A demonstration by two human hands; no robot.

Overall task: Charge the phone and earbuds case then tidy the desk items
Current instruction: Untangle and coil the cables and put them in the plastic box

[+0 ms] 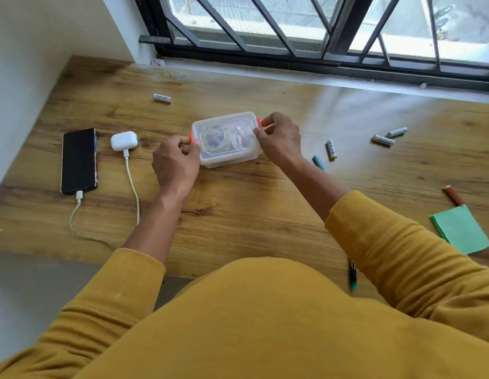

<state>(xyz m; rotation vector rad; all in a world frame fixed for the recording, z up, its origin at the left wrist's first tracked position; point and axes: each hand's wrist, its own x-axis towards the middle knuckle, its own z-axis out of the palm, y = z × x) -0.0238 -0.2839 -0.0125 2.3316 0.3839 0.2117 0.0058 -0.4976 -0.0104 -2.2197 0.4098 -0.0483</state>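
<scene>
A black phone [79,160] lies at the desk's left with a white cable [78,198] plugged into its near end. Beside it sits a white earbuds case [124,140], also with a white cable [132,184] plugged in. At the desk's middle stands a clear plastic box [226,139] with its lid on, coiled white cables inside and an orange clip at each end. My left hand [175,165] pinches the left clip [191,137]. My right hand [280,139] pinches the right clip [259,122].
Several white batteries lie loose: one at the back [162,98], one right of the box [331,149], two further right [383,140]. A blue cap [318,162], a brown lighter-like item [453,195], green paper sheets [460,229] and a pen [353,274] lie at the right. The window frame [292,54] runs behind.
</scene>
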